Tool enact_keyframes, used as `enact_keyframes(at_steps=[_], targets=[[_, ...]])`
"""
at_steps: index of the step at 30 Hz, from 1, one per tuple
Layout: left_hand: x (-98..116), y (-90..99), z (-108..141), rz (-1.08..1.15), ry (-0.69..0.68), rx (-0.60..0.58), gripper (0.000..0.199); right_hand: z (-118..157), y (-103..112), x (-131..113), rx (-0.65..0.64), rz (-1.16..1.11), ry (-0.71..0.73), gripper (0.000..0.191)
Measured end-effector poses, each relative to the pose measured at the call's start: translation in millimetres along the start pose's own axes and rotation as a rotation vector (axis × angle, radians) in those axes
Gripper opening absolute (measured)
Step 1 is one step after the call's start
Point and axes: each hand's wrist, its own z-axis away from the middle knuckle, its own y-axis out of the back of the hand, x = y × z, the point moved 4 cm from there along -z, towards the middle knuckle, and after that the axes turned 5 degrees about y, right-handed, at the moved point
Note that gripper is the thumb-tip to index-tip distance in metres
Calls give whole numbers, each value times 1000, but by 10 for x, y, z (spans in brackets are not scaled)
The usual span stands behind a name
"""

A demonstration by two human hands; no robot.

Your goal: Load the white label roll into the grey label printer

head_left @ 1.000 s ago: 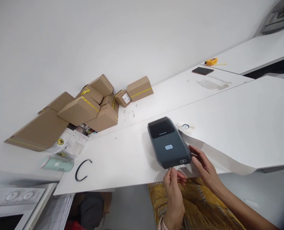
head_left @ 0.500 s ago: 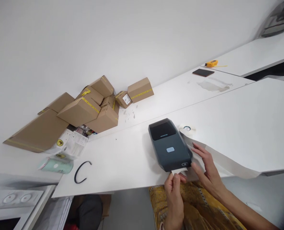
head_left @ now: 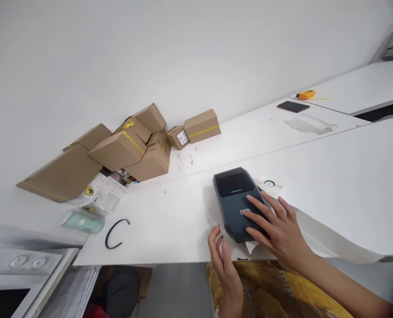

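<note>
A dark blue-grey label printer point(head_left: 231, 207) stands on the white table point(head_left: 169, 229) near its front edge. My right hand point(head_left: 279, 227) lies over the printer's right side with its fingers spread, one fingertip at the light button point(head_left: 245, 212). White label paper point(head_left: 251, 246) sticks out of the printer's front end. Just left of that end, my left hand point(head_left: 224, 265) is raised with its fingers apart, holding nothing. Beside the printer on the right is a label roll point(head_left: 269, 184), and a long paper strip point(head_left: 329, 229) runs from there along the table edge.
Several cardboard boxes point(head_left: 118, 150) are piled at the back left against the wall. Also on the left are a black headband point(head_left: 108, 236) and a mint-green packet point(head_left: 83, 222). A dark phone or tablet point(head_left: 293, 106) and a yellow tape measure point(head_left: 305, 94) lie at the back right.
My left hand has let go of the label paper at the printer's front and moved left. My right hand has moved from the printer's side onto its top, at the button.
</note>
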Motion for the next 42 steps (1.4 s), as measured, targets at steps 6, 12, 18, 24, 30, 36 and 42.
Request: enact_keyframes(at_steps=[6,12,18,24,30,36,42], targets=[[149,-224,-47,33,-2,-189,67,176,28,97,66,-441,-269,52],[387,-281,-164,33,-61,-164,61,-60,128,180,114,-515,-330,57],[744,-444,-676,104,-248,-106,52,-975,347,382,158,-436,-162,50],[695,-622,-1176,-199,-202,-130,36,-1817,245,608,254,-530,-244,56],[586,-793,-1274,-578,-137,-134,68,-2451,-41,947,144,-403,-445,74],[554,-824,-1220,-652,-218,-126,71,-2568,-81,1041,98,-406,-429,79],[513,-826,-1218,-669,-250,-110,71,-2187,239,790,252,-376,-287,58]])
